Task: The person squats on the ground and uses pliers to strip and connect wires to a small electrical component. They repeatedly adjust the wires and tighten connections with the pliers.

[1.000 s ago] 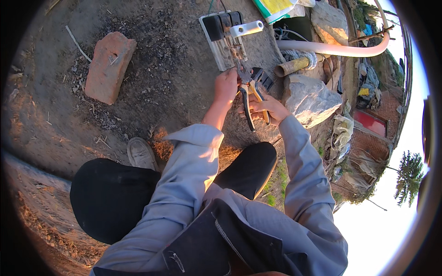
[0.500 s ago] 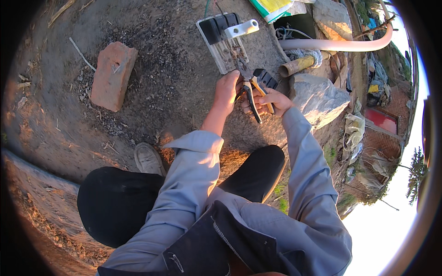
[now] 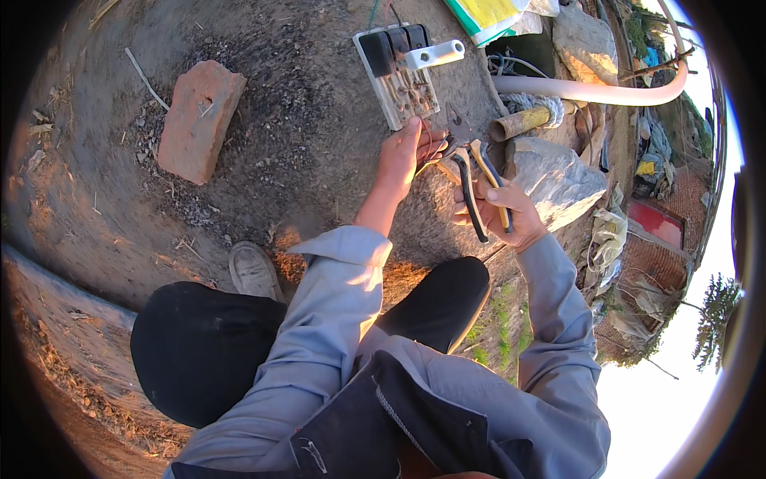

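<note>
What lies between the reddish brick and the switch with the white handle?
In the head view, dark, gritty ground lies between the brick and the switch.

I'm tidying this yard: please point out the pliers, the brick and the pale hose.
Pliers (image 3: 466,184): head view, left handle.
Brick (image 3: 196,128): head view, broad upper face.
Pale hose (image 3: 590,92): head view, straight stretch.

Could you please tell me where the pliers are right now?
In the head view, right of centre, the pliers are in the right hand, just left of the grey rock.
</note>
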`<state>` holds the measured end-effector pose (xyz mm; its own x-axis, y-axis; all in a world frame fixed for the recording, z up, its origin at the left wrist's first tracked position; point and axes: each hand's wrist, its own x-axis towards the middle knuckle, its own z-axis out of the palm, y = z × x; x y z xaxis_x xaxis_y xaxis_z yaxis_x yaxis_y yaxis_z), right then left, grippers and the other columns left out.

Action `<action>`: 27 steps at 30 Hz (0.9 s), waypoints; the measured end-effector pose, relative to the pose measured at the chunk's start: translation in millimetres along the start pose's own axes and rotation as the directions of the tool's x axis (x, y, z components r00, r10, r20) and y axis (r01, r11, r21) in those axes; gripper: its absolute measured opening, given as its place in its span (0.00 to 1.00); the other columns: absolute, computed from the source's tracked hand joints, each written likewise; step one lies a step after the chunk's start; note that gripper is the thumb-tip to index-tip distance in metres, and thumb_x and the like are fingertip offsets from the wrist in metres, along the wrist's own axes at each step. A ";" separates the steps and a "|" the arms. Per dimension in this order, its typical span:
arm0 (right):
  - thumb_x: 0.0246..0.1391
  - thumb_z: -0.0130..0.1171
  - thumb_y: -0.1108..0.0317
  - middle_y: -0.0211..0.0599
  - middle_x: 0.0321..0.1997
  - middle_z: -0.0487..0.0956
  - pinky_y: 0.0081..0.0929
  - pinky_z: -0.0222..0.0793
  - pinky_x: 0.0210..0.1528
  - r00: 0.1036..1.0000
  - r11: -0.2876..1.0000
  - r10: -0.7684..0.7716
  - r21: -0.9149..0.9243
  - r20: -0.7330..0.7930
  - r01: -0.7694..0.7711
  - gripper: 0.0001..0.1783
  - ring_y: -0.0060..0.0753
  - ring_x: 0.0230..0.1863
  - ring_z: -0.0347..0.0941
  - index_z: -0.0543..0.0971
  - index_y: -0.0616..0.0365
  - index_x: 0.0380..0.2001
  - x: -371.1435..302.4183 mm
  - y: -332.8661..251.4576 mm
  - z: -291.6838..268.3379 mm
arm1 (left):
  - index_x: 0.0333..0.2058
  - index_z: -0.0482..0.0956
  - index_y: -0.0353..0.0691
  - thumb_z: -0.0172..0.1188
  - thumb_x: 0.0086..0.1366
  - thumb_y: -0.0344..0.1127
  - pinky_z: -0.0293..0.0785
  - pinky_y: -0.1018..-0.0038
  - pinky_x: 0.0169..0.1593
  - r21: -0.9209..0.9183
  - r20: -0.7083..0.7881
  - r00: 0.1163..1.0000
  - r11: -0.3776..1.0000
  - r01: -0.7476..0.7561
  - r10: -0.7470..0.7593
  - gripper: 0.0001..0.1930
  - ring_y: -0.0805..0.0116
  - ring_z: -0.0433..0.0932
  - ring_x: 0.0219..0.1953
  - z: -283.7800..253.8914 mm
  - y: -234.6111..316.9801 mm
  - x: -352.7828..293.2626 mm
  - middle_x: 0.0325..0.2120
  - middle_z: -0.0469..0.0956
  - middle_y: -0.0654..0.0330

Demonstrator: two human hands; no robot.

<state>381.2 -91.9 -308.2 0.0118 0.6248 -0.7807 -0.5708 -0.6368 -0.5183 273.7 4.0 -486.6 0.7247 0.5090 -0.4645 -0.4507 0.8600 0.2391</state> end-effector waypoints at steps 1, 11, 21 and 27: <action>0.52 0.64 0.63 0.51 0.53 0.77 0.47 0.75 0.58 0.998 0.996 -0.012 0.092 0.068 0.006 0.28 0.46 0.58 0.76 0.73 0.60 0.56 -2.2 -0.1 5.0 | 0.51 0.72 0.31 0.51 0.74 0.54 0.81 0.67 0.46 -0.001 -0.005 1.000 1.000 0.005 -0.005 0.26 0.62 0.84 0.43 -0.1 -0.1 -0.4 0.42 0.83 0.50; 0.46 0.57 0.74 0.47 0.61 0.72 0.44 0.63 0.64 0.938 -0.129 -0.345 -0.987 -0.045 -0.095 0.33 0.53 0.62 0.68 0.75 0.50 0.60 -9.5 -50.9 12.5 | 0.53 0.73 0.30 0.55 0.73 0.49 0.80 0.67 0.49 -0.018 0.055 0.998 1.000 -0.006 0.007 0.25 0.59 0.83 0.47 -8.8 -7.9 7.3 0.46 0.81 0.47; 0.45 0.60 0.75 0.48 0.67 0.67 0.51 0.50 0.72 0.913 -0.803 -0.324 -0.582 0.247 -0.127 0.29 0.52 0.70 0.59 0.78 0.46 0.54 8.9 -93.4 32.4 | 0.56 0.74 0.29 0.57 0.73 0.42 0.80 0.68 0.50 0.055 0.049 0.999 0.998 0.005 -0.008 0.22 0.58 0.82 0.49 -4.8 -5.9 5.8 0.49 0.81 0.49; 0.47 0.58 0.75 0.48 0.70 0.64 0.52 0.48 0.73 0.909 -0.866 -0.281 -0.489 0.307 -0.103 0.30 0.51 0.73 0.56 0.77 0.44 0.56 14.9 -102.5 35.2 | 0.53 0.76 0.28 0.56 0.74 0.39 0.79 0.71 0.45 0.037 0.015 1.000 0.999 -0.005 0.005 0.19 0.65 0.83 0.43 -2.0 -6.3 4.4 0.43 0.83 0.52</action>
<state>411.0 -1.4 -254.4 -0.0806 0.8858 -0.4570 0.8949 0.2662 0.3581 278.6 0.7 -491.8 0.7304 0.5134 -0.4505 -0.4347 0.8582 0.2731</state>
